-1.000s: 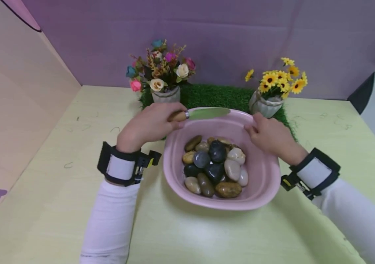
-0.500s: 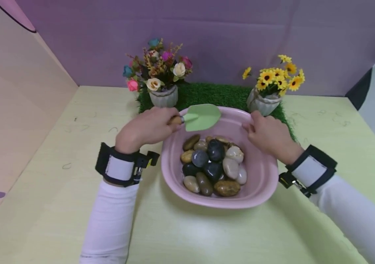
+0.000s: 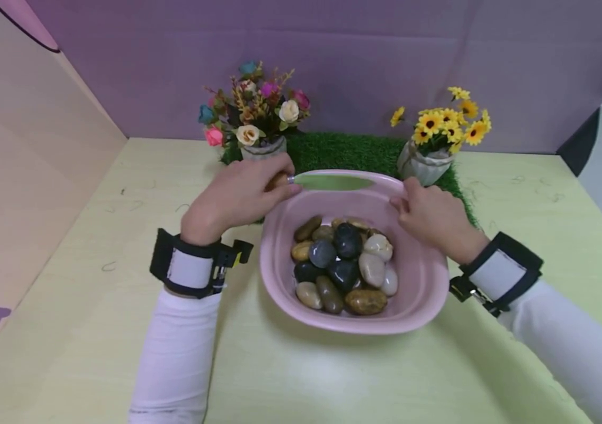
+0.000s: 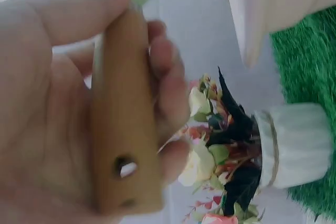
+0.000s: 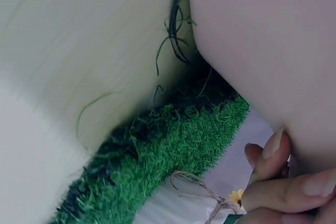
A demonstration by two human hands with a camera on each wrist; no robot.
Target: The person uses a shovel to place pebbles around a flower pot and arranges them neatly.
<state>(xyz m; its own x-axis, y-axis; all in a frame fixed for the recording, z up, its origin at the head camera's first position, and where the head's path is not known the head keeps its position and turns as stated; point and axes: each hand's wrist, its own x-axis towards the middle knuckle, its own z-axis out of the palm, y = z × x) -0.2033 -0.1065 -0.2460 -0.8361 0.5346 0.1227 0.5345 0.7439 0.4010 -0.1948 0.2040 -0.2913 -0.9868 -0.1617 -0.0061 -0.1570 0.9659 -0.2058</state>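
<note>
A pink basin (image 3: 353, 325) with several wet stones (image 3: 343, 274) in its bottom stands mid-table, its far side over the grass mat. My left hand (image 3: 242, 191) grips the wooden handle (image 4: 126, 124) of a small garden trowel. Its light green blade (image 3: 335, 181) lies nearly edge-on to the head camera, above the basin's far left rim. At the far right corner, my right hand (image 3: 433, 215) holds the basin's rim, thumb on the inner side. In the right wrist view, fingers (image 5: 275, 153) press against the pink outer wall (image 5: 262, 40).
Behind the basin lies a green artificial grass mat (image 3: 343, 152). A pot of mixed flowers (image 3: 258, 118) stands on its left, and a pot of yellow flowers (image 3: 433, 147) on its right. A purple backdrop (image 3: 353, 65) rises behind the table (image 3: 94, 324).
The trowel blade turned to show its broad face half a second ago, then rolled back to nearly edge-on. The left hand rose slightly. The right hand and the basin stayed in place.
</note>
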